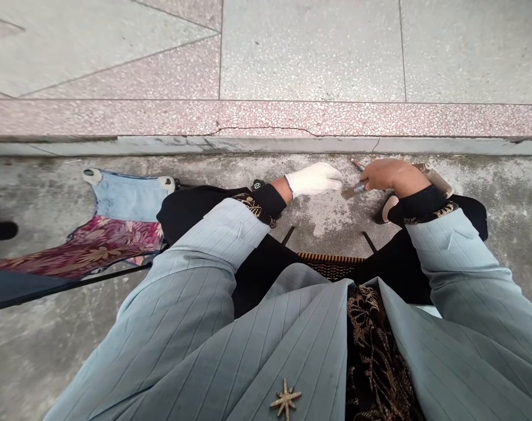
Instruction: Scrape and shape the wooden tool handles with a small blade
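Observation:
My left hand [315,179] wears a white glove. Its fingers are pressed together and rest low over the grey concrete ground [327,216], pointing right; what they hold, if anything, is hidden. Just to its right, my bare right hand [391,175] is closed round a thin metal tool [354,189]. The tool's flat tip lies on the concrete, almost touching the gloved fingertips. Both sleeves are pale blue pinstripe with black, gold-embroidered cuffs.
A tan oblong object [436,180] lies behind my right wrist. A folded seat of blue and red floral cloth [116,225] on a black frame lies at the left. A raised terrazzo step [266,120] runs across just beyond my hands. A dark slot [0,230] is at the far left.

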The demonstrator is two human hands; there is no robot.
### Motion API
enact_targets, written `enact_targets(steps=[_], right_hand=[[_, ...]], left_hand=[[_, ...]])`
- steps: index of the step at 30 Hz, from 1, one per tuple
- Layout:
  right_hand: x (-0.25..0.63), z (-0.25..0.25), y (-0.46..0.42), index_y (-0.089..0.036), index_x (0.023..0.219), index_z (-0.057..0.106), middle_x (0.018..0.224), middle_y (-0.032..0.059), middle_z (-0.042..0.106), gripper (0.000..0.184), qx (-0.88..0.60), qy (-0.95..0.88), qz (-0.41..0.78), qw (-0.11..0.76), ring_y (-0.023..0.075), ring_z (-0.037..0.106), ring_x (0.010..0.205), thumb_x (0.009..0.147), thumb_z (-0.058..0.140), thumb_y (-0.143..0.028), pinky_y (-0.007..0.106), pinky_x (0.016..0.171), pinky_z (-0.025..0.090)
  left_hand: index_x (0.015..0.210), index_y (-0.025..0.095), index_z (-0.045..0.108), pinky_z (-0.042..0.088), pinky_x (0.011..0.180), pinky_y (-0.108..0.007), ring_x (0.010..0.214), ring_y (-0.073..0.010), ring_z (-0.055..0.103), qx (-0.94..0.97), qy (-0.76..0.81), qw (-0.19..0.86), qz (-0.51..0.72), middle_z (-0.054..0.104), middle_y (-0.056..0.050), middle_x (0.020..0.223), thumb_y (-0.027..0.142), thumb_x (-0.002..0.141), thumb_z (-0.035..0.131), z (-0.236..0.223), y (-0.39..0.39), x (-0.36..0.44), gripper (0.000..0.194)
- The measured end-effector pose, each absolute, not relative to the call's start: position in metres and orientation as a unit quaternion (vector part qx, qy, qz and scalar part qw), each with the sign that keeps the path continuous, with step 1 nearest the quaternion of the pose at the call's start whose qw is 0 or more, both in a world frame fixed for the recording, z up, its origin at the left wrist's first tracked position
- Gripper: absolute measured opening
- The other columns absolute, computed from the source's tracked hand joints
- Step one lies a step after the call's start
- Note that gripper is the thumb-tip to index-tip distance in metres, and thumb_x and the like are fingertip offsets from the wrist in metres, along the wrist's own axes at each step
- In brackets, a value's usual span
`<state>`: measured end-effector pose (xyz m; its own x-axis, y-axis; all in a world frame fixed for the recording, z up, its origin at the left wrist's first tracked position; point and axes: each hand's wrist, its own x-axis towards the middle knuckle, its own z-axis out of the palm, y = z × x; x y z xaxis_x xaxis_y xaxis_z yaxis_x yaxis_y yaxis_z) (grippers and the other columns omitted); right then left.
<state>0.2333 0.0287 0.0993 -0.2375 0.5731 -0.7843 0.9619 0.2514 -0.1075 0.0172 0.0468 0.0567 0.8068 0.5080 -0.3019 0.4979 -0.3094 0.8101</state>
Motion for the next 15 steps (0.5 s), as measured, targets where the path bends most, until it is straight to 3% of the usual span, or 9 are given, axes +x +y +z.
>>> enact_targets(steps=[3, 6, 11, 15], right_hand=[[0.244, 0.104, 0.029, -0.02, 0.123, 0.081, 0.092, 0.0087, 0.078, 0.041, 0.41, 0.695, -0.513, 0.292, 0.0208, 0.065, 0.075, 0.087, 0.074, -0.038, 0.033, 0.07, 0.048], [0.258, 0.11, 0.03, -0.02, 0.133, 0.077, 0.09, 0.0046, 0.077, 0.058, 0.328, 0.649, -0.654, 0.207, 0.0158, 0.061, 0.07, 0.083, 0.078, -0.049, 0.03, 0.068, 0.047], [0.279, 0.117, 0.029, -0.02, 0.139, 0.07, 0.085, 0.0009, 0.072, 0.071, 0.397, 0.595, -0.696, -0.061, 0.0143, 0.058, 0.071, 0.078, 0.082, -0.057, 0.029, 0.068, 0.047], [0.283, 0.118, 0.027, -0.02, 0.139, 0.068, 0.085, 0.0026, 0.07, 0.075, 0.463, 0.558, -0.664, -0.183, 0.0175, 0.06, 0.074, 0.078, 0.082, -0.062, 0.031, 0.069, 0.049]], left_hand=[[0.075, 0.016, 0.07, 0.034, 0.052, -0.025, 0.046, -0.0108, 0.048, 0.763, 0.297, 0.574, -0.018, 0.052, 0.004, 0.049, 0.03, 0.087, 0.062, 0.054, 0.047, 0.013, 0.02], [0.077, 0.016, 0.07, 0.04, 0.054, -0.025, 0.048, -0.0107, 0.051, 0.707, 0.269, 0.654, -0.002, 0.058, 0.001, 0.054, 0.031, 0.089, 0.064, 0.052, 0.048, 0.008, 0.021], [0.089, 0.015, 0.074, 0.052, 0.063, -0.028, 0.057, -0.0111, 0.06, 0.677, 0.234, 0.694, 0.072, 0.073, -0.007, 0.076, 0.047, 0.096, 0.066, 0.047, 0.054, 0.001, 0.034], [0.09, 0.014, 0.072, 0.053, 0.065, -0.027, 0.059, -0.0119, 0.062, 0.651, 0.246, 0.71, 0.103, 0.066, -0.004, 0.065, 0.048, 0.098, 0.064, 0.044, 0.055, -0.001, 0.036]])
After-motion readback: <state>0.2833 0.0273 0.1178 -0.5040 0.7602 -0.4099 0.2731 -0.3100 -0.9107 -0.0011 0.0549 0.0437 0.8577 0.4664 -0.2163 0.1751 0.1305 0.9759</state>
